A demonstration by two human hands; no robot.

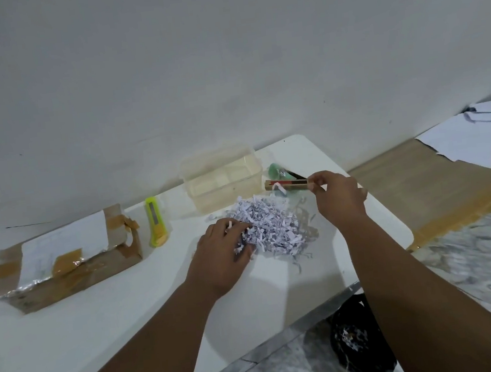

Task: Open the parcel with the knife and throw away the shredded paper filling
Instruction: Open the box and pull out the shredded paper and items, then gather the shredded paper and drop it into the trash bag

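Observation:
A heap of white shredded paper [270,225] lies on the white table [101,324]. My left hand [221,255] rests on the heap's left side, fingers curled into the strips. My right hand [337,193] is above the heap's right edge and pinches the end of a small narrow brown box with a red stripe [285,183]. The cardboard parcel [66,258], taped and with a white label, lies at the left with its right end torn open. A yellow-green utility knife [156,225] lies between the parcel and the heap.
A clear plastic container [222,177] stands behind the heap, a green object [277,170] to its right. A black bag [360,341] holding some shreds sits on the floor below the table's near-right edge. White sheets [471,135] lie on the floor at far right.

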